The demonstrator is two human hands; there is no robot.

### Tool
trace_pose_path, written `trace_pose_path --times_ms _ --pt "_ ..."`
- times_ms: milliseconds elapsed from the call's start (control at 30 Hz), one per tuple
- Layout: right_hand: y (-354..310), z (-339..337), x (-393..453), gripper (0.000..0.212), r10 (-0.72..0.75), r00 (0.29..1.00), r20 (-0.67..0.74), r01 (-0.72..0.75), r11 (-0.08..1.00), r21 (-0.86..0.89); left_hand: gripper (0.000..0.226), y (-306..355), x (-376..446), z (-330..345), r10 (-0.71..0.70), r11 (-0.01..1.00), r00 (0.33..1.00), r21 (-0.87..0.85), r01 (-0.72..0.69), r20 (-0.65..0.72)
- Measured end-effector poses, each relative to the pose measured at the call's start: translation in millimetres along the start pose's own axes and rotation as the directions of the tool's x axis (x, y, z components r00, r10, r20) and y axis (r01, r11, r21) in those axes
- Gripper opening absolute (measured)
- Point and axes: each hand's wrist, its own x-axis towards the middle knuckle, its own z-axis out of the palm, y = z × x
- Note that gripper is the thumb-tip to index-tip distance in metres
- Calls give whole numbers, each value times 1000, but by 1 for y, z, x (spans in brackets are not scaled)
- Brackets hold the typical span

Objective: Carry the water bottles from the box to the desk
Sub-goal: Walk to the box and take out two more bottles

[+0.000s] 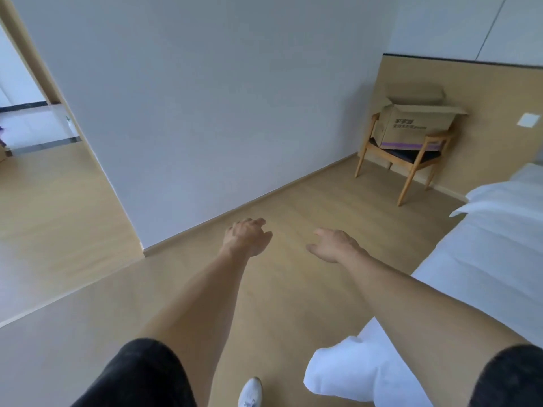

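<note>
Both hands empty, box across the room on the chair.
Left hand [248,237] and right hand [333,245] hang loosely curled; box [417,124] fills chair [402,160] seat; bottles unseen, likely heavy, slick: grip mid-body.

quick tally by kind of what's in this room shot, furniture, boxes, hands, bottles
Cardboard box, flaps open, sitting on the chair: 1
Wooden chair: 1
Bed with white bedding: 1
Hands, left hand and right hand, both holding nothing: 2
Water bottles in view: 0
Total: 5
</note>
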Motion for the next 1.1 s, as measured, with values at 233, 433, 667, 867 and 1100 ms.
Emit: trace_pose_path --times_ms 233,433,667,867,1100 --pt "-6 -51 114 61 176 983 -49 -175 984 34 54 24 158 -43 191 980 980 37 -193 46" --pt "16 -88 179 58 280 956 -88 -276 960 54 53 77 254 -53 334 937 937 77 -342 99" --pt "82 -112 243 62 402 912 -76 -394 913 104 52 153 340 -30 433 888 885 88 -452 171" --pt "159 -144 324 65 434 898 -66 -421 894 153 51 237 433 -24 460 864 872 141 -483 166" --pt "260 -207 400 63 465 884 -50 -444 867 227 52 372 527 -25 486 854 856 113 -508 177"
